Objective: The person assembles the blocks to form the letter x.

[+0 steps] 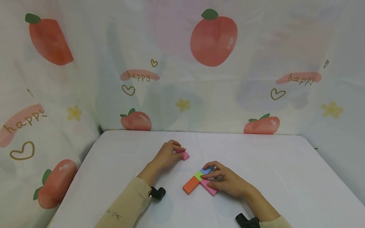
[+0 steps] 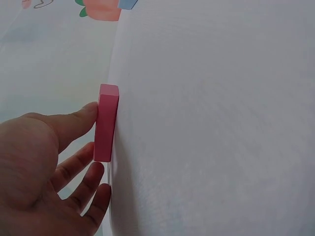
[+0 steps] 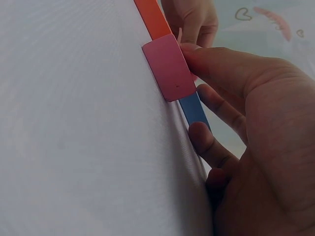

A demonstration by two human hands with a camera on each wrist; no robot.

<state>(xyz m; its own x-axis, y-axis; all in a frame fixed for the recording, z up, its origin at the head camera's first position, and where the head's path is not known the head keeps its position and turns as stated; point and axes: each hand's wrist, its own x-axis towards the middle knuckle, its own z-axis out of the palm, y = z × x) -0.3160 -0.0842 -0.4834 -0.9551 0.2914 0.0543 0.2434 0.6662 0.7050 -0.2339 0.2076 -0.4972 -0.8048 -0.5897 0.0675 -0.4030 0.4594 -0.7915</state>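
Observation:
My left hand pinches a pink block between the thumb and fingertips, at or just above the white table. To its right lies a group of flat blocks: orange, small green and blue in a slanting row, with another pink block branching off toward the front right. My right hand rests over this group with loosely bent, spread fingers. Its thumb touches the pink block's top edge, while other fingertips touch the green and blue blocks. The fingers partly cover the blue and pink blocks.
A white cloth covers the table. Behind it and to the left hang printed cloth walls with fruit, hearts and lettering. Black wrist devices sit at both sleeve cuffs.

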